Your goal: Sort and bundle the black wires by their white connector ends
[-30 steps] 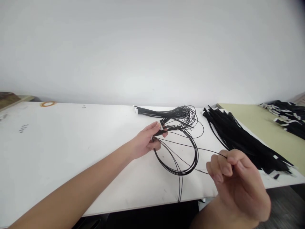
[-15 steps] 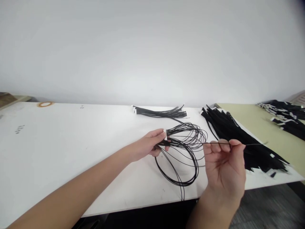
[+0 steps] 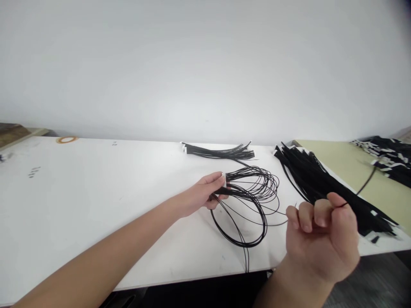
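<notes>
My left hand (image 3: pixel 207 192) pinches a looped bundle of thin black wires (image 3: pixel 253 201) at its white connector end, just above the white table (image 3: pixel 96 205). The loops hang and spread to the right of that hand, and a few strands trail over the table's front edge. My right hand (image 3: pixel 324 235) is curled closed near the front edge, gripping a single thin black wire (image 3: pixel 364 184) that runs up and to the right from my thumb.
A straight bundle of black wires with white ends (image 3: pixel 218 152) lies at the back of the table. A large pile of black strips (image 3: pixel 324 184) covers the right end. More black pieces (image 3: pixel 388 160) lie on a yellow-green table (image 3: pixel 346 167). An orange tape ring (image 3: pixel 66 139) sits far left.
My right hand has drawn the single wire out to the right and curled down into a fist, its free end now swinging up right. The left hand has held the bundle nearly still.
</notes>
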The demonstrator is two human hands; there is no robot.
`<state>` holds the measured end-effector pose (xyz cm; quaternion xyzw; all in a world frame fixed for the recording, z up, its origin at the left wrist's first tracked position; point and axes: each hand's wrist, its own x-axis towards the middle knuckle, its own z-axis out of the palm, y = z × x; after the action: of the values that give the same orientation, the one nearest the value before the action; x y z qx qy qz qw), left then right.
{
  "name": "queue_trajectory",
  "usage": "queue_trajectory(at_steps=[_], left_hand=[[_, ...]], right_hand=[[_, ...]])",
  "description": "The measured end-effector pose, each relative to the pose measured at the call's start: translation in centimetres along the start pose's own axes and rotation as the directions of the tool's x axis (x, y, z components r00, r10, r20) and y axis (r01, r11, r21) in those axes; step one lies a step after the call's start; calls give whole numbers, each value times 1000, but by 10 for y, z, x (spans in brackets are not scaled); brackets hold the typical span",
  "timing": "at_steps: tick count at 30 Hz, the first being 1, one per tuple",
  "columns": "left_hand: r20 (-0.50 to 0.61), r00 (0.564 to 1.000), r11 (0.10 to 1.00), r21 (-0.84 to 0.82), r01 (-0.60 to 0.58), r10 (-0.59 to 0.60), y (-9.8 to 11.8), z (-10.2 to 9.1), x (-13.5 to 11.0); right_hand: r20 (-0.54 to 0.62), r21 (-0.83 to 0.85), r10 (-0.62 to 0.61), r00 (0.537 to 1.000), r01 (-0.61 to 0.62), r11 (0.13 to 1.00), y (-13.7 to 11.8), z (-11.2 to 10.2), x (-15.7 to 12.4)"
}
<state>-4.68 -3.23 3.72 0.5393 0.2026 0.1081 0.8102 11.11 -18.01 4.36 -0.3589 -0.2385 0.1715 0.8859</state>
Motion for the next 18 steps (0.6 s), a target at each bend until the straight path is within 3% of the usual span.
queue_trajectory(at_steps=[2,5,9,18], left_hand=[[-6,1000,1000,5,-11,11,0,0,0],[-4,1000,1000,4,-30,30,0,0,-1],[38,998,999,-1,-43,43,-1,-2,-1],[117,991,998,-39,-53,57,-2,-3,-1]], right_hand=[[56,-159,-122,991,129,979,3,3,-5],[165,-390,-266,950,311,867,8,9,-10],[284,-547,-180,942,314,776,12,13,-12],[342,-650,-121,932,328,686,15,10,-9]])
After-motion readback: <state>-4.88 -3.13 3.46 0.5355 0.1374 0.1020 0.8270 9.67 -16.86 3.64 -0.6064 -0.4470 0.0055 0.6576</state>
